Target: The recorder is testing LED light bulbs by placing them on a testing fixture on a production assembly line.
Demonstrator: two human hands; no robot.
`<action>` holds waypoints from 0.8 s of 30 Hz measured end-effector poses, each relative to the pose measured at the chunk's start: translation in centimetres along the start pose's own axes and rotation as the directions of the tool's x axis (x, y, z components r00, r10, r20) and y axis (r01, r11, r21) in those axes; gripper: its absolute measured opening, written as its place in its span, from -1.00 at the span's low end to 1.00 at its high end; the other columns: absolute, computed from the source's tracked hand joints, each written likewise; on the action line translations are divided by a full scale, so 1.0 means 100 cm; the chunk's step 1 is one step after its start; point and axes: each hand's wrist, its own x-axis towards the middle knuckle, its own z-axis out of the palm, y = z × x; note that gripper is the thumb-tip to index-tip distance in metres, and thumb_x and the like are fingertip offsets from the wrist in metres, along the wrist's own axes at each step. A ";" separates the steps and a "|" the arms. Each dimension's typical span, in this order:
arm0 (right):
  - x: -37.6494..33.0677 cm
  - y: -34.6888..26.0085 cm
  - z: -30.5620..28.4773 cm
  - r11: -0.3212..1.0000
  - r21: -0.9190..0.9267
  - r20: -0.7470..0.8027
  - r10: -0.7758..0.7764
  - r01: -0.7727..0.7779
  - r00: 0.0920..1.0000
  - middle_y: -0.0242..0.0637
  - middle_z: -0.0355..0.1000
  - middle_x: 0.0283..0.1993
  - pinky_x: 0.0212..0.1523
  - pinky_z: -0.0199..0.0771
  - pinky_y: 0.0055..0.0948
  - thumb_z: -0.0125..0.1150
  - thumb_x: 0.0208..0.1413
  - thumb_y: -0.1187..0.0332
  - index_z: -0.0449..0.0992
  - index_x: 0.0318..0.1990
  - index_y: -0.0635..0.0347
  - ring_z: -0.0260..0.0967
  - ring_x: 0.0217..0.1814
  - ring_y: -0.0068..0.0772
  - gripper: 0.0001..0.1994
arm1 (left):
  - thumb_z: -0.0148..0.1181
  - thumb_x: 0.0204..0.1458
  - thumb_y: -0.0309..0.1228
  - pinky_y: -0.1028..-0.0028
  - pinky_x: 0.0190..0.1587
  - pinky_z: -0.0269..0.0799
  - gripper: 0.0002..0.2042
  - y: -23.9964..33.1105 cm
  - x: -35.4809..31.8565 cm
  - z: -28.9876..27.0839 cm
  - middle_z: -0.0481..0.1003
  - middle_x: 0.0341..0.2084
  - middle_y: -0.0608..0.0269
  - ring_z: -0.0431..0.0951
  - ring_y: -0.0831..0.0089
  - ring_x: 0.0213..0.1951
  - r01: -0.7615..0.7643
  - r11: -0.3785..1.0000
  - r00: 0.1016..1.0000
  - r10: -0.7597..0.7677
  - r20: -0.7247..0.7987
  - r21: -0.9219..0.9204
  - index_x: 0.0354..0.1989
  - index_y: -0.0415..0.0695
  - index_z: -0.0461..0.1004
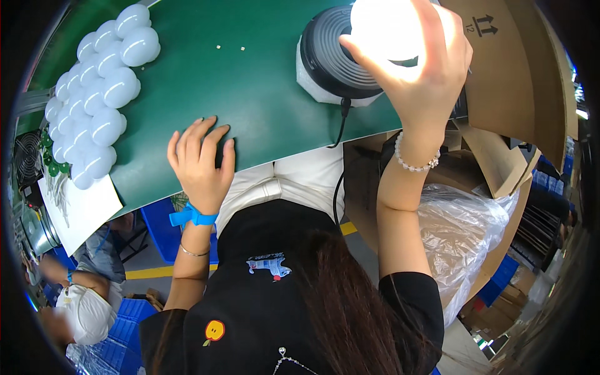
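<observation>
Smooth green tabletop (262,81), ridged disc (325,56) beside the grip; glowing bulb (384,26) is clasped by right hand (428,72), left hand (203,164) spread.

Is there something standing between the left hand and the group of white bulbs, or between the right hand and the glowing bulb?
Nothing visible: only green tabletop lies between the left hand and the white bulbs, and the right hand already holds the glowing bulb.
</observation>
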 end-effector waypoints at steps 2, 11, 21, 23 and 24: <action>0.002 0.013 0.014 0.991 -0.122 0.047 -0.041 0.047 0.998 -0.10 0.42 -0.13 0.04 0.24 -0.21 0.40 -0.33 0.33 0.47 -0.16 0.30 0.34 -0.07 -0.07 -0.53 | 0.15 -0.10 -0.45 0.24 0.15 0.06 -0.84 0.002 0.002 0.000 0.44 -0.16 0.32 0.39 0.33 -0.02 -0.008 1.000 1.000 0.008 0.001 -0.013 -0.30 -0.05 0.47; 0.003 0.013 0.005 0.942 0.304 0.096 0.118 -0.141 0.988 -0.01 0.37 -0.03 0.11 0.20 -0.23 0.37 -0.26 0.39 0.38 -0.04 0.35 0.27 0.06 -0.02 -0.47 | 0.15 -0.10 -0.44 0.24 0.15 0.06 -0.84 0.002 0.001 0.001 0.44 -0.15 0.31 0.39 0.33 -0.02 -0.005 1.000 1.000 0.006 0.008 -0.013 -0.29 -0.06 0.48; -0.004 0.009 0.009 0.987 0.155 0.025 -0.032 0.028 0.999 0.00 0.37 -0.05 0.09 0.23 -0.21 0.38 -0.26 0.39 0.41 -0.08 0.35 0.29 0.04 -0.02 -0.50 | 0.20 -0.14 -0.41 0.26 0.13 0.07 -0.83 -0.002 -0.001 0.002 0.43 -0.16 0.34 0.39 0.34 -0.04 -0.011 1.000 1.000 0.011 -0.009 0.005 -0.31 -0.01 0.47; -0.005 0.008 0.007 0.991 0.119 0.010 -0.060 0.058 0.998 0.00 0.38 -0.05 0.09 0.23 -0.20 0.38 -0.27 0.40 0.41 -0.09 0.35 0.30 0.03 -0.02 -0.51 | 0.20 -0.14 -0.41 0.26 0.13 0.07 -0.83 -0.002 -0.001 0.002 0.43 -0.16 0.34 0.39 0.33 -0.04 -0.014 1.000 1.000 0.014 -0.018 0.005 -0.31 -0.01 0.47; -0.006 0.007 0.008 0.992 0.103 0.002 -0.075 0.074 0.997 0.00 0.38 -0.05 0.09 0.24 -0.20 0.38 -0.27 0.40 0.42 -0.09 0.35 0.30 0.03 -0.01 -0.51 | 0.20 -0.14 -0.41 0.26 0.13 0.07 -0.83 -0.002 -0.001 0.002 0.43 -0.16 0.34 0.39 0.33 -0.04 -0.014 1.000 1.000 0.014 -0.018 0.007 -0.31 -0.01 0.47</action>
